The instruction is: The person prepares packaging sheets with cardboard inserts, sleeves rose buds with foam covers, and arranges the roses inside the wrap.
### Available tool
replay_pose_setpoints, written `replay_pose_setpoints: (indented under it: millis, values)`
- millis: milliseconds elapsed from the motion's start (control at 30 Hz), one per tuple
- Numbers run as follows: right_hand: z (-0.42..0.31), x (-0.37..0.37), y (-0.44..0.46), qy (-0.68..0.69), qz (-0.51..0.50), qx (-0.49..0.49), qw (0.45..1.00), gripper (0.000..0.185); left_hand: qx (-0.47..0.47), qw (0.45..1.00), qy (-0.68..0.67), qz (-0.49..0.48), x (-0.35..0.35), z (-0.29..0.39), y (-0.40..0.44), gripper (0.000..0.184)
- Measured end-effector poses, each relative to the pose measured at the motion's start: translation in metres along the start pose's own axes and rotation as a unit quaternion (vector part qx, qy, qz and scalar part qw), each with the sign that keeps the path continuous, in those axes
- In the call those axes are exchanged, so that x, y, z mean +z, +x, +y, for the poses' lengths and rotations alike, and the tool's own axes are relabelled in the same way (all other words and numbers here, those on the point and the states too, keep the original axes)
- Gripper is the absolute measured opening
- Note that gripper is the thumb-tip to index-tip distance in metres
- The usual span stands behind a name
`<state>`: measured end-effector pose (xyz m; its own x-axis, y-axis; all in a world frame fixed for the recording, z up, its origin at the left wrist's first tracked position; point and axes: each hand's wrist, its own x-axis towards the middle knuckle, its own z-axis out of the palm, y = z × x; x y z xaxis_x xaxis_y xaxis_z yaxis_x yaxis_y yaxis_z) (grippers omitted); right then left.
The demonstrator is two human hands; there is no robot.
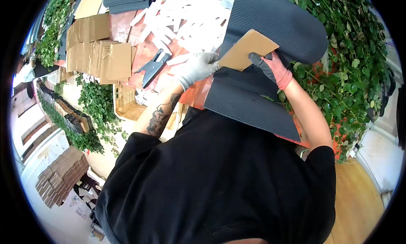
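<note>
A flat brown cardboard piece is held at a tilt over a black corrugated cardboard sheet. My right hand, in a pink and dark grey glove, grips its lower right edge with the thumb on top. In a pale grey glove, my left hand pinches the left corner of the piece; its fingertips are partly hidden. The corrugated sheet has a rounded far end and a ribbed near flap close to my body. Left of my left hand, a black stapler lies on the red table surface.
White paper strips are heaped at the back. Brown cardboard pieces stand in rows at the left, near dark stacked sheets. Leafy greenery lines the right side. A wicker basket sits below the table's left edge.
</note>
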<state>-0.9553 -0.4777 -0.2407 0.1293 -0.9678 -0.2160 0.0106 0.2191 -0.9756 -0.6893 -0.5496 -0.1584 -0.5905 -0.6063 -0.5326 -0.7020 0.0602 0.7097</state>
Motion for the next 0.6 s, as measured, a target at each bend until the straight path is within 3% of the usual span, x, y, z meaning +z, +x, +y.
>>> replay_pose_setpoints:
  millis: [67,100,200,300,367,500,600]
  values:
    - [-0.069,0.017,-0.026,0.287,0.088,0.160,0.940,0.052,0.001,1.000,-0.002,-0.017,0.000,0.000,0.006,0.036]
    - [-0.088,0.018,-0.042,0.314,0.106,0.141,0.933,0.049,-0.001,0.999,-0.001,-0.035,-0.001,0.000,0.008,0.034]
    - [-0.119,0.016,-0.069,0.252,0.093,0.084,0.960,0.048,0.029,0.998,0.048,-0.028,-0.005,0.004,0.009,0.031]
    - [-0.143,0.020,-0.069,0.130,0.015,0.060,0.990,0.040,0.035,0.998,0.052,-0.023,-0.006,0.005,0.007,0.030]
    - [-0.135,0.016,-0.062,0.132,0.002,0.128,0.983,0.033,0.048,0.998,0.047,-0.016,-0.002,-0.001,0.010,0.030]
    - [-0.128,0.023,-0.045,0.148,-0.021,0.164,0.975,0.031,0.063,0.996,0.056,-0.008,-0.003,-0.003,0.011,0.031]
    - [-0.111,0.023,-0.032,0.109,0.036,0.223,0.968,0.030,0.041,0.996,0.079,-0.024,-0.004,0.001,0.014,0.032]
